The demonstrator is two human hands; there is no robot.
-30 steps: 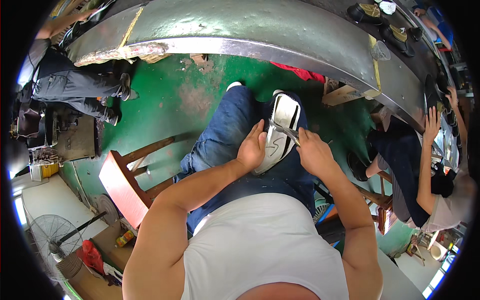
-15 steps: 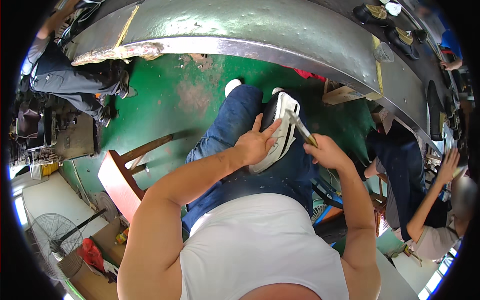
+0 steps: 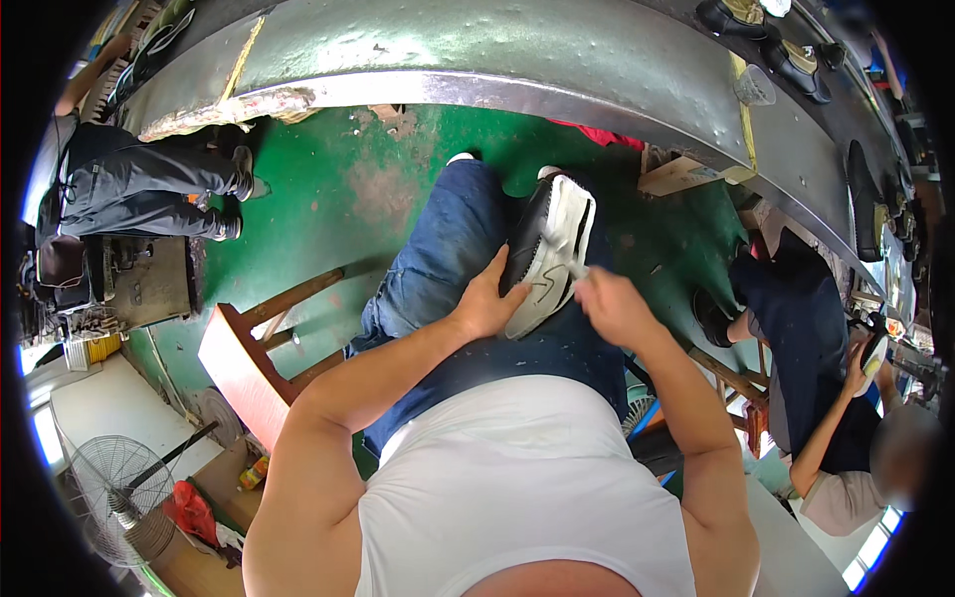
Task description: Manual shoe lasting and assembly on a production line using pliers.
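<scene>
A black shoe with a white sole lies sole-up on my lap, over blue jeans. My left hand grips its near end and side. My right hand is closed around a thin tool whose tip touches the sole's right edge; motion blur hides what kind of tool it is.
A long grey metal workbench curves across the top, with black shoes on it. A wooden stool stands to my left on the green floor. One person sits at right holding a shoe, another at far left. A fan stands at lower left.
My right hand has slid from the far part of the sole down toward its near right edge. My left hand shifted slightly along the shoe. The person at right lowered a raised arm.
</scene>
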